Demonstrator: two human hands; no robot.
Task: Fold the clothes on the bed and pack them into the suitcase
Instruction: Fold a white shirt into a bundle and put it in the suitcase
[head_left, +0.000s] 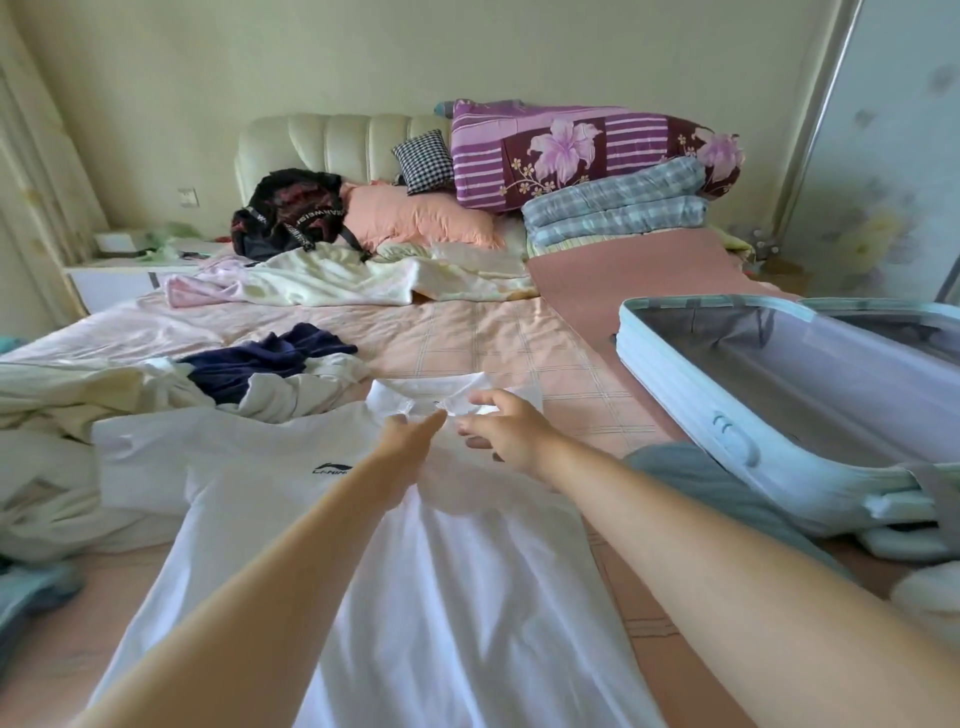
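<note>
Left hand (413, 436): reaches forward palm down, fingers straight and held together; the tips rest on the white polo shirt (415, 597) just below its collar (415, 389). Nothing is gripped.
Right hand (506, 434): just beside the left hand, thumb up and fingers curled. It pinches the right flap of the collar between thumb and forefinger.
White polo shirt: lies flat and face up on the bed sheet (493, 343) under both forearms, its collar at the fingertips and its hem toward the person. One short sleeve spreads out to the left of the left hand, with a dark logo on the chest beside that wrist.
Suitcase (701, 405): pale blue hard shell, lying open on the bed to the right of the right hand, well apart from it. The grey lining is visible.
Grey-green garment (691, 478): crumpled between the right forearm and the suitcase wall, touching the wall.
Navy garment (270, 356): bunched on top of cream clothes (291, 392), beyond and to the left of the left hand.
Far beyond the hands: dark backpack (291, 213), pink pillow (415, 215) and folded quilts (587, 156) at the headboard.
</note>
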